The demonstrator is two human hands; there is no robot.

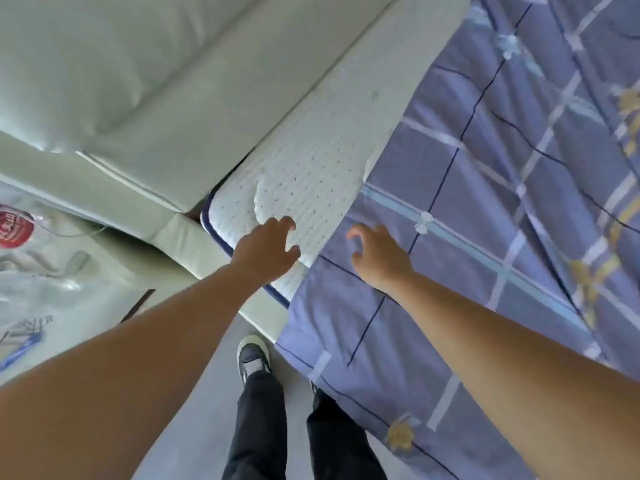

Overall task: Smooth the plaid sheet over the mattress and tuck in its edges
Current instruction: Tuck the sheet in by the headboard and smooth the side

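- The sheet [485,202] covers the mattress [304,168] on the right and hangs over its near side. The corner by the headboard [138,81] lies bare.
- Left hand [266,247]: fingers loose and spread, holding nothing, over the bare corner.
- Right hand [377,254]: fingers loosely curled, holding nothing, over the sheet near its edge.
- A shoe [252,355] stands on the floor [211,403] beside the bed.

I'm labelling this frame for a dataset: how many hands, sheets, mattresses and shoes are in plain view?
Bare hands: 2 (left hand, right hand)
Blue-purple plaid fabric sheet: 1
White quilted mattress: 1
Grey-and-white sneaker: 1 in plain view
Total: 5
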